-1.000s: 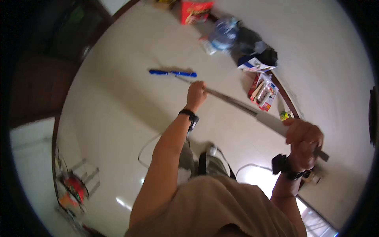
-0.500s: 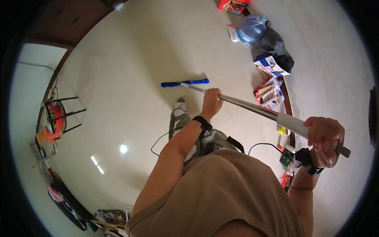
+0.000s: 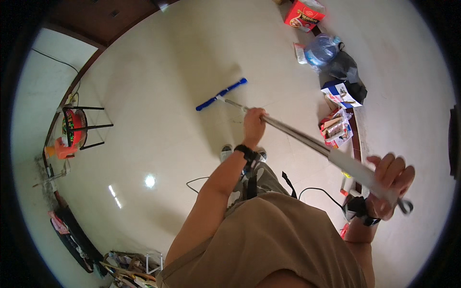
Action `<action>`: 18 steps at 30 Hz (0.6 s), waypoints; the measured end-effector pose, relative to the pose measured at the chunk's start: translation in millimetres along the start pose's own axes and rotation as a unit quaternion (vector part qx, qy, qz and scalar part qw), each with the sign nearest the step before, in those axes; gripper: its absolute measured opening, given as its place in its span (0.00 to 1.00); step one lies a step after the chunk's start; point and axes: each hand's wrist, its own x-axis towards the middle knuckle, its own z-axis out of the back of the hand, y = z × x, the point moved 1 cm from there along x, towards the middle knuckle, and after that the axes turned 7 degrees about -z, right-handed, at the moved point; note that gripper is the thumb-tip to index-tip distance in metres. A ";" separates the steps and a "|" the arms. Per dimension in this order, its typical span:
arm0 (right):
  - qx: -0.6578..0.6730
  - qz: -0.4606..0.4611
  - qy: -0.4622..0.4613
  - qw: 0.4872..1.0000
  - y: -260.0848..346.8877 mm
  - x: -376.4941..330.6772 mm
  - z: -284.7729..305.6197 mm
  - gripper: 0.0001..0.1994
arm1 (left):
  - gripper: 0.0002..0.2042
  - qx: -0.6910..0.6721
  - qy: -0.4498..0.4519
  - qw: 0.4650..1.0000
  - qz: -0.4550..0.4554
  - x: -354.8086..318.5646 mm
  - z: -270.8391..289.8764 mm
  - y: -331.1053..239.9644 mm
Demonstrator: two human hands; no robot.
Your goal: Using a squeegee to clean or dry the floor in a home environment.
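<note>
A mop with a narrow blue head (image 3: 222, 94) lies slantwise on the tiled floor ahead of my feet. Its silver pole (image 3: 297, 136) rises toward me and to the right, ending in a pale grey grip with a hanging loop. Low on the pole, my left hand (image 3: 254, 127) is closed round the metal. My right hand (image 3: 390, 185) is at the grip's upper end, somewhat blurred; its fingers are lifted and loosened while the grip rests against the thumb and palm. Black bands circle both wrists.
Along the right wall stand a red box (image 3: 305, 15), a large blue water bottle (image 3: 321, 50), a dark bag (image 3: 343, 67) and opened cartons (image 3: 336, 127). At left is a black-legged stool (image 3: 89, 127) beside an orange plastic item (image 3: 63, 150). Clutter (image 3: 129, 269) lies at lower left.
The mop head has turned, its right end swinging farther away from me. My right hand has moved down and its fingers have loosened from the grip. My feet have come side by side.
</note>
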 end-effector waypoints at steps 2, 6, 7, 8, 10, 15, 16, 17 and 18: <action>0.068 -0.032 -0.021 0.997 -16.8 6.8 -24.6 0.17 | 0.04 0.093 -0.044 0.993 -0.053 20.1 21.1 31.8; 0.163 -0.057 0.041 0.984 -66.3 19.2 -73.0 0.14 | 0.02 0.105 0.022 0.994 -0.018 41.7 69.5 92.7; 0.153 -0.071 0.063 0.984 -72.7 19.2 -89.1 0.13 | 0.03 0.139 0.040 0.989 -0.019 43.7 82.6 109.0; 0.166 -0.071 0.089 0.980 -77.8 17.8 -99.7 0.13 | 0.03 0.135 0.045 0.990 -0.021 46.9 92.0 114.9; 0.176 -0.079 0.119 0.974 -76.7 12.8 -109.4 0.13 | 0.02 0.136 0.121 0.983 0.017 46.3 105.1 122.4; 0.123 -0.116 0.020 0.985 -66.1 -22.8 -92.8 0.12 | 0.05 0.103 0.188 0.977 -0.002 32.6 90.2 114.0; 0.107 -0.112 -0.018 0.988 -61.2 -32.5 -86.2 0.11 | 0.04 0.113 0.217 0.970 0.001 25.9 83.9 103.4; 0.092 -0.109 -0.054 0.988 -57.5 -41.8 -80.2 0.11 | 0.04 0.113 0.216 0.970 0.001 19.1 78.9 98.1; 0.095 -0.094 -0.056 0.989 -53.7 -50.3 -72.5 0.10 | 0.04 0.114 0.263 0.958 0.007 11.3 71.7 92.6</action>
